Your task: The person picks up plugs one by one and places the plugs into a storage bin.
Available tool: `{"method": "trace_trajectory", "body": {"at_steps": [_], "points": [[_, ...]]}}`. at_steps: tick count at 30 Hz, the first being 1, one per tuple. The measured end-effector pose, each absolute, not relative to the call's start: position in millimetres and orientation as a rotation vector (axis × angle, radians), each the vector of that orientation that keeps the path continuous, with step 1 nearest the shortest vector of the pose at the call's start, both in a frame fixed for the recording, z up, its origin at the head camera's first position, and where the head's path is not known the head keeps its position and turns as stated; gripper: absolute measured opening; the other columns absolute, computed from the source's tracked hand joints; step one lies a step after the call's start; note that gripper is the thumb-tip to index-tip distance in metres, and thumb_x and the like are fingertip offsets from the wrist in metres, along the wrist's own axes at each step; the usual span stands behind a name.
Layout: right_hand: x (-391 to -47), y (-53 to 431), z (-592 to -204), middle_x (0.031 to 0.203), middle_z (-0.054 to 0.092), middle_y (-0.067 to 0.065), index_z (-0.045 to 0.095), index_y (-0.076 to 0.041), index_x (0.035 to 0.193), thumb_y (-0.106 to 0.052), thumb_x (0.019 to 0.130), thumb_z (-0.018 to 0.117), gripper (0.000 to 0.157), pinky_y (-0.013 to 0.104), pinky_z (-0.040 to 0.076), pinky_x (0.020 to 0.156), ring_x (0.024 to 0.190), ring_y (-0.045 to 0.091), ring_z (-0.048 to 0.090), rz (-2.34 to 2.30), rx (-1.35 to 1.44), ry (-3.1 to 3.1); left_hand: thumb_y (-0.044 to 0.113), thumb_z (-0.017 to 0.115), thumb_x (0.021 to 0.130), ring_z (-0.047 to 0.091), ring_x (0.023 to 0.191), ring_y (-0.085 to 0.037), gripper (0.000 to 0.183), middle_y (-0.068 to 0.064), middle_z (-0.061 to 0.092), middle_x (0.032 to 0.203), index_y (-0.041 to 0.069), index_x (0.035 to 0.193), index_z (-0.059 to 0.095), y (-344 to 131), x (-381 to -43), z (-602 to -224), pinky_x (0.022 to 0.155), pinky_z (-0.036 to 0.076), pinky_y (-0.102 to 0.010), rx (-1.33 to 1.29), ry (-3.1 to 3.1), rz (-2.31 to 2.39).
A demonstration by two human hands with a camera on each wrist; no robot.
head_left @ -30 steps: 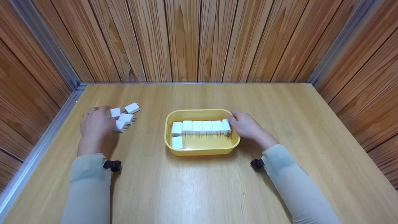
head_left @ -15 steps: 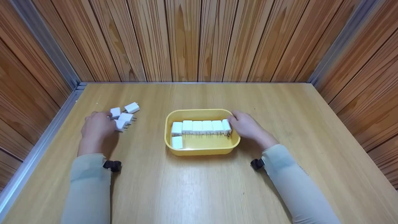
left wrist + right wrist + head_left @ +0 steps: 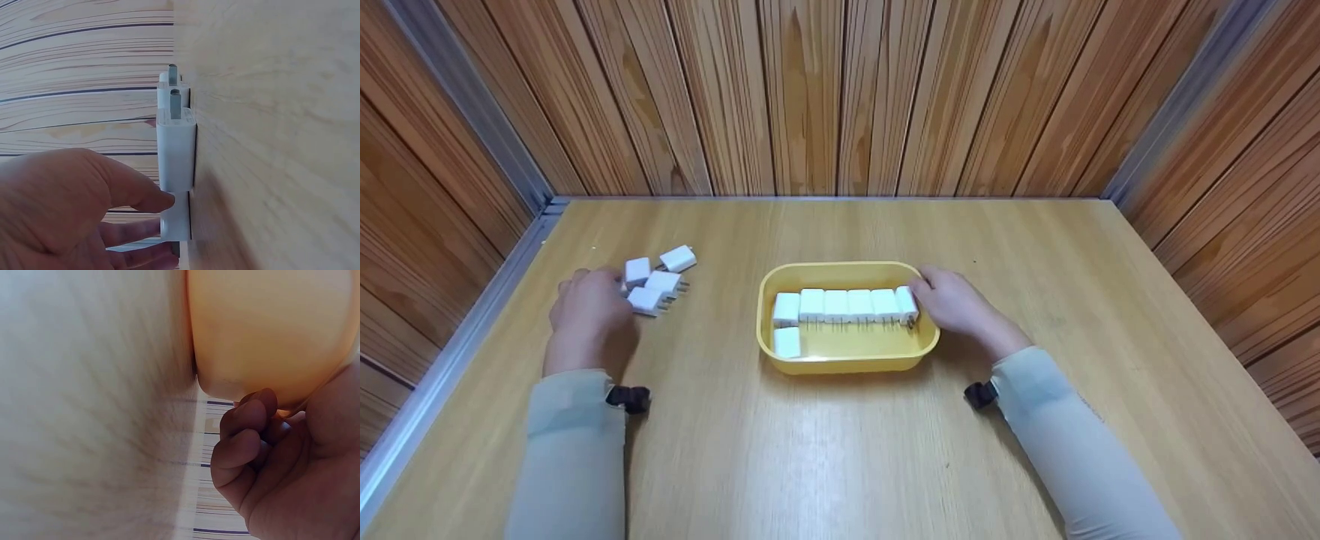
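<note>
My left hand [image 3: 591, 315] is at the left of the table, beside a loose group of white plug-in chargers [image 3: 664, 283]. In the left wrist view its thumb and fingers are around a white charger [image 3: 176, 219] low on the table, partly hidden behind the thumb. Right in front stands another charger [image 3: 176, 152] with a metal prong. My right hand [image 3: 956, 304] grips the right end of a yellow plastic tray [image 3: 847, 366], thumb at the rim and fingers curled against the outside. Inside, white chargers [image 3: 836, 306] form a row along the back, with one charger [image 3: 787, 343] at front left.
The wooden table [image 3: 810, 457] is bounded by a plank-patterned back wall [image 3: 840, 97] and side walls. A metal strip [image 3: 457, 367] runs along the left edge. Another loose charger [image 3: 678, 259] lies behind the group.
My left hand has lowered and drawn its fingers in, then shifted slightly left, so more of the nearest charger shows. The right hand and tray stay in place.
</note>
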State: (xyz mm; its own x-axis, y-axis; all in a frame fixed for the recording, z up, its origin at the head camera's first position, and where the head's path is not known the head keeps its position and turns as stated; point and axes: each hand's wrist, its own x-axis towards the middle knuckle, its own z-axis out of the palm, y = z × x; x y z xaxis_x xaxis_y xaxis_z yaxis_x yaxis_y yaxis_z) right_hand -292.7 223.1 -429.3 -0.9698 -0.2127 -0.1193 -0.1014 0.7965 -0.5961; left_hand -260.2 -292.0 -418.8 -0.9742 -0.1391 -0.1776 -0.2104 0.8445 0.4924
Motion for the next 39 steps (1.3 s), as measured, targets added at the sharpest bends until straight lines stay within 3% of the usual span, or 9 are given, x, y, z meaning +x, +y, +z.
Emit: {"method": "trace_trajectory", "body": {"at_steps": [8, 15, 20, 29, 36, 39], "points": [[-293.3, 223.3, -430.5, 0.157, 0.057, 0.028, 0.049, 0.002, 0.161, -0.036, 0.121, 0.037, 0.057, 0.062, 0.040, 0.122, 0.142, 0.039, 0.056, -0.921, -0.242, 2.792, 0.005, 0.054, 0.109, 0.045, 0.128, -0.057, 0.042, -0.036, 0.052, 0.138, -0.011, 0.148, 0.058, -296.8, -265.1, -423.2, 0.112, 0.039, -0.075, -0.347, 2.942, 0.771], [-293.5, 222.9, -430.5, 0.137, 0.065, 0.022, 0.057, 0.000, 0.150, -0.034, 0.120, 0.038, 0.049, 0.059, 0.047, 0.112, 0.122, 0.035, 0.059, -0.954, -0.216, 2.776, 0.021, 0.067, 0.107, 0.056, 0.116, -0.052, 0.041, -0.032, 0.062, 0.124, -0.012, 0.132, 0.066, -297.0, -269.7, -424.0, 0.099, 0.050, -0.065, -0.510, 2.978, 0.720], [-293.2, 221.8, -429.7, 0.144, 0.063, 0.022, 0.054, -0.001, 0.155, -0.036, 0.120, 0.037, 0.053, 0.061, 0.045, 0.117, 0.127, 0.035, 0.058, -0.934, -0.194, 2.771, 0.025, 0.069, 0.107, 0.060, 0.110, -0.050, 0.040, -0.030, 0.064, 0.120, -0.010, 0.127, 0.066, -298.5, -270.3, -422.8, 0.091, 0.054, -0.061, -0.580, 2.954, 0.655], [-293.3, 221.9, -429.1, 0.153, 0.060, 0.024, 0.051, -0.001, 0.159, -0.037, 0.120, 0.037, 0.055, 0.061, 0.041, 0.121, 0.137, 0.036, 0.057, -0.933, -0.180, 2.768, 0.009, 0.054, 0.106, 0.049, 0.129, -0.061, 0.047, -0.044, 0.049, 0.137, -0.017, 0.146, 0.050, -298.8, -270.5, -420.4, 0.106, 0.049, -0.071, -0.636, 2.910, 0.623], [-293.1, 222.7, -429.5, 0.149, 0.061, 0.025, 0.053, 0.000, 0.157, -0.036, 0.121, 0.037, 0.053, 0.061, 0.043, 0.119, 0.133, 0.037, 0.058, -0.932, -0.194, 2.771, 0.010, 0.056, 0.106, 0.033, 0.138, -0.067, 0.051, -0.053, 0.031, 0.146, -0.022, 0.144, 0.043, -299.6, -268.4, -420.7, 0.109, 0.047, -0.072, -0.698, 2.911, 0.693], [-293.1, 222.5, -430.1, 0.146, 0.063, 0.025, 0.055, 0.000, 0.154, -0.036, 0.121, 0.038, 0.051, 0.061, 0.044, 0.118, 0.132, 0.037, 0.059, -0.927, -0.207, 2.780, 0.011, 0.056, 0.106, 0.031, 0.137, -0.066, 0.046, -0.053, 0.032, 0.144, -0.022, 0.137, 0.048, -299.9, -267.0, -420.4, 0.109, 0.047, -0.070, -0.709, 2.897, 0.704]]}}
